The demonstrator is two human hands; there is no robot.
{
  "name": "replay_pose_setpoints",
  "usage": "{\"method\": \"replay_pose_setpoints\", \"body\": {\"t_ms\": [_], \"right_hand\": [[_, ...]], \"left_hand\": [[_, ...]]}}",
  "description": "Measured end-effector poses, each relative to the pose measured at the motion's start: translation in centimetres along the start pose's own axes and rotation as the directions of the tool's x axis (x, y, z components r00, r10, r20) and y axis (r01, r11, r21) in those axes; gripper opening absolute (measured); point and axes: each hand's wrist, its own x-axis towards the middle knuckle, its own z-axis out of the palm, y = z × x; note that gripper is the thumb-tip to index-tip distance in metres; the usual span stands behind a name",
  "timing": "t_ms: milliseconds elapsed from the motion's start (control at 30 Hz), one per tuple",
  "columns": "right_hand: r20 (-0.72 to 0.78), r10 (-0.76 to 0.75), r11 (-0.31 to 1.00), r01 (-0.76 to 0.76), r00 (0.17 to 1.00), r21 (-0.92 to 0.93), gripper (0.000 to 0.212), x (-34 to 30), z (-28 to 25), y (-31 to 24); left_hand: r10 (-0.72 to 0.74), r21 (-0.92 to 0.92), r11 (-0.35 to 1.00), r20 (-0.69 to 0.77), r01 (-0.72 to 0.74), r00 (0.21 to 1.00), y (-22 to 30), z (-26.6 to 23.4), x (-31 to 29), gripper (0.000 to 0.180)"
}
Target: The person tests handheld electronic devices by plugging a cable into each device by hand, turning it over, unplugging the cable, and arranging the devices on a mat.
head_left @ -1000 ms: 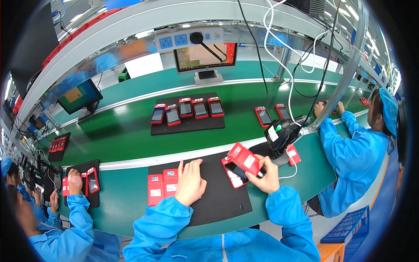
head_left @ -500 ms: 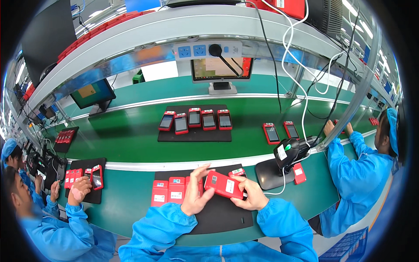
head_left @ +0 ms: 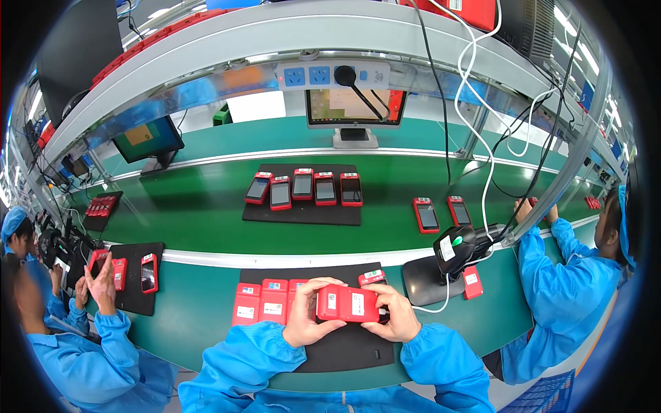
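Observation:
Between my two hands I hold a red handheld terminal [head_left: 346,303], its back with white labels turned up, above a black mat [head_left: 337,354]. My left hand [head_left: 306,313] grips its left end, fingers over the top edge and thumb below. On its right end, my right hand [head_left: 397,314] is closed in the same way. Several red terminals lie on the mat to the left, among them one red terminal [head_left: 273,310], partly covered by my left hand. Just beyond my right hand lies another red terminal [head_left: 372,277] with a label on its top.
A barcode scanner [head_left: 458,246] stands on a black base at the right, a red device [head_left: 472,282] beside it. On the green belt, a black mat [head_left: 303,215] carries several terminals. Co-workers in blue sit left and right. A metal shelf [head_left: 227,48] with hanging cables crosses above.
My left hand has closed onto the terminal's left end, where its fingers were raised before. The terminal has turned from tilted to nearly level. The co-worker at left has lifted a red device.

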Motion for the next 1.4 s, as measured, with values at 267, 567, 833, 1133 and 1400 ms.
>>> {"method": "replay_pose_setpoints", "body": {"t_ms": [267,567,833,1133,1400], "right_hand": [[-0.072,0.359,0.933,-0.359,0.931,0.006,0.06,-0.3,0.2,-0.8],[-0.006,0.329,0.944,-0.329,0.944,-0.032,0.042,-0.2,0.1,-1.5],[-0.024,0.3,0.954,-0.3,0.954,-0.011,0.041,-0.1,0.2,-1.9],[-0.036,0.303,0.953,-0.304,0.952,-0.002,0.04,-0.2,0.4,-1.9],[-0.034,0.297,0.955,-0.297,0.954,0.006,0.04,-0.1,0.2,-2.1]], "left_hand": [[0.046,0.075,0.996,-0.109,-0.038,0.993,0.2,0.1,0.3,0.081],[0.032,0.07,0.997,-0.098,-0.025,0.995,0.1,-0.1,0.3,0.076],[0.043,0.084,0.996,-0.078,-0.037,0.996,-0.2,-0.3,0.1,0.07],[0.053,0.119,0.992,-0.07,-0.044,0.996,-0.3,-0.3,0.1,0.07],[0.055,0.106,0.993,-0.062,-0.048,0.997,-0.3,-0.4,0.1,0.071]]}}
